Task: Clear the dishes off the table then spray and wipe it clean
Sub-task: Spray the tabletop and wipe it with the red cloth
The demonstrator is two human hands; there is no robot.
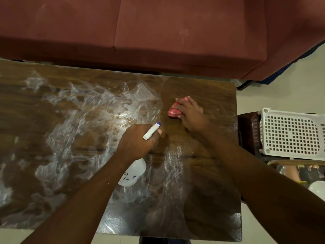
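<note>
Nearest me, my two bare forearms reach out over the counter (pixel 52 106), a dark wood top streaked with white soapy film across most of the area left of my hands. My left hand (pixel 136 140) is wrapped around the neck of a white spray bottle (pixel 133 173); the bottle's body hangs below my wrist, and its blue-tipped nozzle pokes out past my knuckles toward the other hand. My right hand (pixel 190 114), just beyond and to the right of the left, is spread flat and pressing a crumpled red cloth (pixel 174 111) onto the counter, fingers curled over it. The wood around that hand looks darker, without film. Right of my right arm, off the counter, sits a white plastic basket (pixel 290 132). Beyond both hands is a red sofa (pixel 158 32).
</note>
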